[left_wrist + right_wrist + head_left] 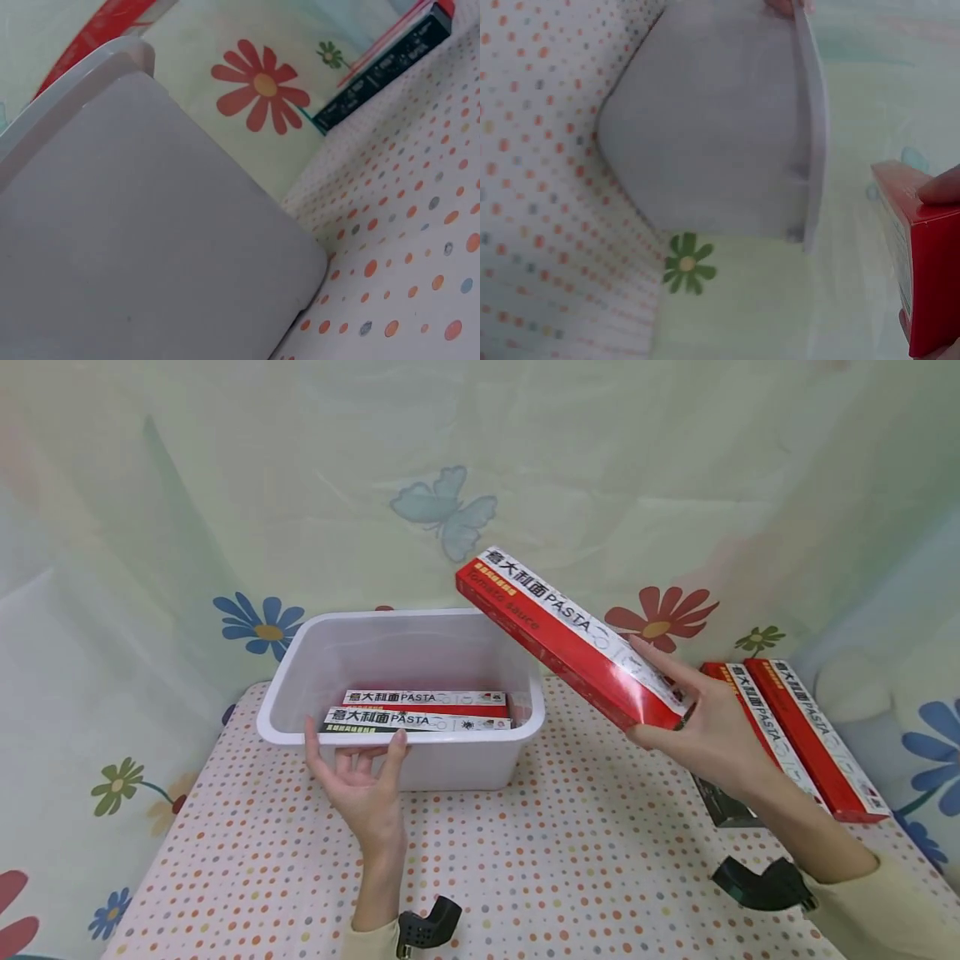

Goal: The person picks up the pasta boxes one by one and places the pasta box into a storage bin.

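My right hand (723, 739) holds a red and white pasta box (570, 631) by its near end, thumb below and fingers above. The box is tilted in the air, its far end over the right rim of a white plastic bin (457, 764). In the right wrist view the end of this red box (939, 277) shows between the fingers. My left hand (367, 802) grips the front rim of the bin, thumb and one finger up at the edge, other fingers curled beneath the lip. Inside lie a pasta box with a dark green side (450, 722) and a red pasta box (465, 697) behind it.
On the right of the dotted tablecloth (570, 860) lie two more red pasta boxes, the outer one (821, 747) beside the inner one (783, 747). A dark-sided box (723, 802) sits under the inner one, partly behind my right arm. A flowered curtain (315, 485) hangs behind.
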Tool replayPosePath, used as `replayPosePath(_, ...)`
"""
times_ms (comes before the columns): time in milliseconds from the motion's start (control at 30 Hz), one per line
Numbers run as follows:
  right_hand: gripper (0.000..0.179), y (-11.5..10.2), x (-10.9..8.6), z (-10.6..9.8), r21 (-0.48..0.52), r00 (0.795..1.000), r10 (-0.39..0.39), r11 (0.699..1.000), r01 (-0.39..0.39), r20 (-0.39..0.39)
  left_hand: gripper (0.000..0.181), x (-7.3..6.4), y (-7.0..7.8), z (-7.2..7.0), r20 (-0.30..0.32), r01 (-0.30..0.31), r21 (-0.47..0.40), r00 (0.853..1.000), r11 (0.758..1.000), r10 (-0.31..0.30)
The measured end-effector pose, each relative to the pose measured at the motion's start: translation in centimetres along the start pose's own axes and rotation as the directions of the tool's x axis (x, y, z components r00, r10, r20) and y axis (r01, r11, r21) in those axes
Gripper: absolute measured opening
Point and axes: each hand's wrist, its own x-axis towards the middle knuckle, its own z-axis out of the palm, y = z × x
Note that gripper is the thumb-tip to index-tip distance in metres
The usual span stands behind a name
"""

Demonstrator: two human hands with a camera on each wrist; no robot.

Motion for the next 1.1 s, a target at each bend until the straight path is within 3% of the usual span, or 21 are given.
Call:
replayPosePath(100,0.098,-2.0,2.4,0.3,0.028,0.994,-0.063,0.998,0.061,0.092,0.109,0.0,-0.1,0.0,0.002,0.002,-0.006,1.0,1.0,-0.002)
replayPosePath(233,0.091,-4.5,5.5,0.9,-0.002,0.969,-0.113,0.993,0.116,0.22,0.108,0.0,-0.2,0.0,0.013,-0.005,-0.015,1.0,1.0,0.005)
replayPosePath(433,0.085,-7.1,9.5,3.5,-0.082,0.9,-0.139,0.979,0.189,0.413,0.107,0.1,-0.2,-0.1,0.008,-0.015,-0.005,1.0,1.0,0.015)
replayPosePath(567,0.086,-7.1,11.0,5.8,-0.09,0.851,-0.147,0.971,0.221,0.504,0.108,0.1,-0.2,-0.1,-0.007,-0.001,0.005,1.0,1.0,0.001)
replayPosePath(833,0.079,-6.1,12.4,9.0,-0.093,0.776,-0.157,0.959,0.267,0.611,0.109,0.1,-0.3,0.1,-0.025,0.002,-0.001,1.0,1.0,-0.002)
replayPosePath(1100,0.073,-6.4,14.7,10.8,-0.147,0.728,-0.11,0.949,0.279,0.677,0.107,0.2,-0.4,-0.2,-0.01,-0.007,0.016,1.0,1.0,0.007)
